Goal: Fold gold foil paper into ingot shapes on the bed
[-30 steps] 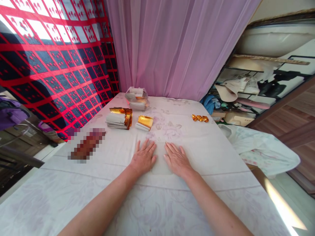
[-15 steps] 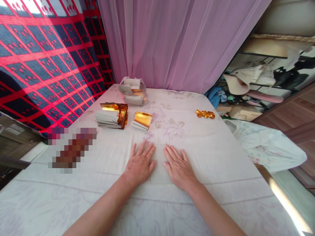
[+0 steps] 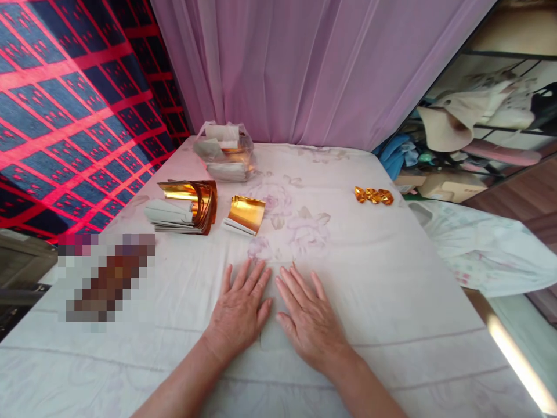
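My left hand (image 3: 239, 310) lies palm down with its fingers spread, and my right hand (image 3: 311, 316) rests flat beside it, a narrow gap between the thumbs. Under them is a thin pale sheet (image 3: 272, 337), its edges hard to tell from the tablecloth. Beyond my left hand sits a small stack of gold foil paper (image 3: 247, 213), curled, with white backs showing. To its left stands a thicker stack of gold foil paper (image 3: 185, 209). Several folded gold foil pieces (image 3: 374, 195) lie in a row at the far right.
A clear plastic bag (image 3: 226, 154) of more foil paper stands at the back, before a purple curtain (image 3: 278, 69). The floral tablecloth (image 3: 369, 278) covers the table. A blurred-out patch (image 3: 113, 278) is at the left. Shelves with a cap (image 3: 450, 119) stand on the right.
The view has shifted and come a little nearer to the table. My right hand has slid left, closer to my left hand. Both hands stay flat; the foil stacks and folded pieces lie as before.
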`<state>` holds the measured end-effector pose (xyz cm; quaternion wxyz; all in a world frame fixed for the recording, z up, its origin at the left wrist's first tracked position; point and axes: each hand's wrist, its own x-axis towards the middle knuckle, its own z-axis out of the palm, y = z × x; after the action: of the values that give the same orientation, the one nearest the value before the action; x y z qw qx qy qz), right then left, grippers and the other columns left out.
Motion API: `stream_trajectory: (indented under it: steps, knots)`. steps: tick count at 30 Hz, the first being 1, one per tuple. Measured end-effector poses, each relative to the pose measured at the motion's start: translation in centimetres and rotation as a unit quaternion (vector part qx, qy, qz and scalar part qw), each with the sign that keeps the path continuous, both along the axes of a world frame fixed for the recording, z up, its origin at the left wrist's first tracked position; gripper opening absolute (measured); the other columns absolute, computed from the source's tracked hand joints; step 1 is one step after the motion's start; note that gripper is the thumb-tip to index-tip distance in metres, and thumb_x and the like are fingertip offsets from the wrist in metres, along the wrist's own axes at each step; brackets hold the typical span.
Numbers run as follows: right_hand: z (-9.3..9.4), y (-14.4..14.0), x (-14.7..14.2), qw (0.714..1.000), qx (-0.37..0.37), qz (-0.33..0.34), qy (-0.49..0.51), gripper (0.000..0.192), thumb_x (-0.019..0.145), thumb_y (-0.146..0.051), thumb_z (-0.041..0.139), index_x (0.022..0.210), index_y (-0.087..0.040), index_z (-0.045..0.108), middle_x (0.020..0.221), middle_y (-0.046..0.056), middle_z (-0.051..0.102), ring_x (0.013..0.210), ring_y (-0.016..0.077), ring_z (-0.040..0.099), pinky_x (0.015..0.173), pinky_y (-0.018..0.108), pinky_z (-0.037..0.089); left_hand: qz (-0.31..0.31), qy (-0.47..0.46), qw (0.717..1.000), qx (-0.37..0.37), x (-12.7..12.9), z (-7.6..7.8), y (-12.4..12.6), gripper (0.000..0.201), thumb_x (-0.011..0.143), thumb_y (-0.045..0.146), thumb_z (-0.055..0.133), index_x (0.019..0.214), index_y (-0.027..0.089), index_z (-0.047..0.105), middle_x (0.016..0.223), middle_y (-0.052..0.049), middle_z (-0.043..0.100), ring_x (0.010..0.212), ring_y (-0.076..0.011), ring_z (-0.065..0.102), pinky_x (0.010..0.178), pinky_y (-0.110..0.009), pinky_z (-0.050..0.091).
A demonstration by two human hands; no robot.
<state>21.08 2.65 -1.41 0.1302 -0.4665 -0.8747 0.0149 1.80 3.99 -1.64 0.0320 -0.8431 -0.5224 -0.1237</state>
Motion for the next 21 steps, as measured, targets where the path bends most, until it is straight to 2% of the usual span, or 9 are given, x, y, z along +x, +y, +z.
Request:
stream_trajectory:
  steps: [4, 6, 12, 16, 18, 21]
  knots:
    - [0.0, -0.5, -0.6, 0.995, -0.099, 0.010, -0.003, 0.057, 0.093, -0.031, 0.047, 0.147, -0.016, 0.036, 0.154, 0.009, 0.032, 0.143, 0.0246, 0.027, 0.118, 0.053, 0.015, -0.012, -0.016, 1.000, -0.013, -0.1, 0.0, 0.1, 0.051, 0.093, 0.041, 0.042, 0.140, 0.022, 0.049, 0.148, -0.004, 0.046, 0.139, -0.0297, 0.035, 0.119, -0.053, 0.009]
    - [-0.1, -1.0, -0.2, 0.992, -0.124, 0.010, -0.005, 0.059, 0.092, -0.031, 0.049, 0.147, -0.017, 0.035, 0.154, 0.009, 0.031, 0.143, 0.0259, 0.027, 0.118, 0.056, 0.014, -0.011, -0.021, 1.000, -0.018, -0.1, -0.1, 0.1, 0.051, 0.093, 0.040, 0.042, 0.140, 0.022, 0.048, 0.148, -0.005, 0.045, 0.139, -0.0307, 0.035, 0.118, -0.054, 0.010]
    - [0.2, -3.4, 2.6, 0.991, -0.123, 0.050, -0.027, 0.062, 0.089, -0.029, 0.055, 0.147, -0.019, 0.035, 0.155, 0.007, 0.028, 0.144, 0.0250, 0.023, 0.119, 0.057, 0.009, -0.006, -0.015, 1.000, -0.024, -0.1, -0.1, 0.1, 0.051, 0.094, 0.041, 0.040, 0.142, 0.022, 0.046, 0.151, -0.008, 0.040, 0.141, -0.0316, 0.032, 0.116, -0.057, 0.015]
    - [0.3, -3.9, 3.0, 0.989, -0.137, 0.045, -0.031, 0.062, 0.089, -0.030, 0.056, 0.147, -0.021, 0.035, 0.156, 0.006, 0.028, 0.145, 0.0247, 0.023, 0.118, 0.057, 0.010, -0.012, -0.028, 0.999, -0.014, -0.3, 0.1, 0.1, 0.049, 0.095, 0.038, 0.041, 0.138, 0.018, 0.049, 0.152, -0.013, 0.038, 0.141, -0.0331, 0.032, 0.115, -0.059, 0.016]
    - [0.3, -3.8, 2.9, 0.989, -0.139, 0.037, -0.025, 0.061, 0.090, -0.030, 0.054, 0.147, -0.022, 0.035, 0.156, 0.006, 0.028, 0.145, 0.0244, 0.023, 0.118, 0.057, 0.010, -0.050, -0.045, 0.998, -0.007, -0.4, 0.3, 0.1, 0.043, 0.095, 0.032, 0.041, 0.135, 0.019, 0.053, 0.147, -0.012, 0.045, 0.140, -0.0305, 0.035, 0.116, -0.058, 0.013]
    - [0.3, -3.7, 2.7, 0.990, -0.137, 0.033, -0.015, 0.059, 0.092, -0.032, 0.052, 0.147, -0.021, 0.036, 0.155, 0.007, 0.029, 0.144, 0.0244, 0.024, 0.118, 0.057, 0.011, -0.140, -0.068, 0.987, -0.022, -0.5, 0.7, -0.1, 0.036, 0.096, 0.029, 0.043, 0.127, 0.024, 0.059, 0.134, -0.006, 0.060, 0.132, -0.0242, 0.047, 0.118, -0.055, 0.004]
